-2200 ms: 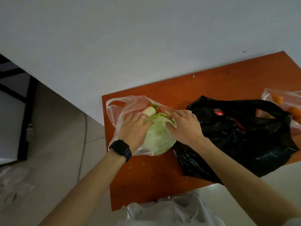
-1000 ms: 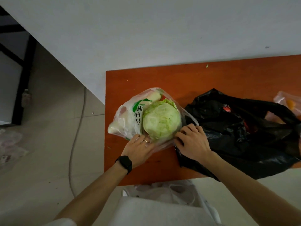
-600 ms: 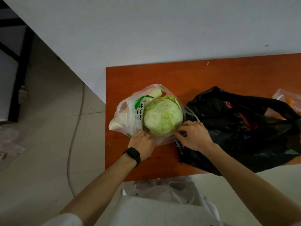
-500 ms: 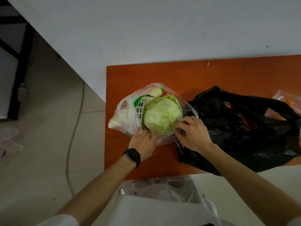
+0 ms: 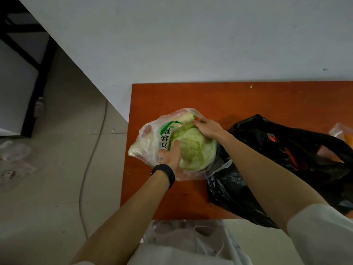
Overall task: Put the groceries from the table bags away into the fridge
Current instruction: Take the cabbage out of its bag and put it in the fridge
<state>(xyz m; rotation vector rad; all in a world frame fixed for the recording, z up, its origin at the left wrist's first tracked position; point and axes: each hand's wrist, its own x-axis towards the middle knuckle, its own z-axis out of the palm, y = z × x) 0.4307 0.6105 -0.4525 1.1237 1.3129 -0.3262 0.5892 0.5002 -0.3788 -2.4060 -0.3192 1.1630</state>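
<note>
Likely a home: a red-brown table [image 5: 267, 100] stands against a white wall [image 5: 191, 44], bearing a cabbage [image 5: 194, 148] in a clear bag [image 5: 147, 146] and a black bag [image 5: 267, 169] of shopping. Left, pale floor [image 5: 47, 188] tiles with a loose cable [image 5: 91, 150], and a dark frame [image 5: 38, 88] beyond.

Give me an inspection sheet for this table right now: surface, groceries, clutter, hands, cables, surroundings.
Surface: orange-brown table, set against a white wall.
Job's things: cabbage in a clear printed bag at the table's left end, a pale vegetable behind it; black bag beside it on the right; bag with orange produce at the right edge.
Clutter: small green scrap near the table's far edge.
Hands: left hand holds the cabbage's near left side; right hand curls over its far top.
Cables: one thin cable on the floor left of the table.
Surroundings: tiled floor, dark frame far left, plastic bags on the floor; fridge not in view.
</note>
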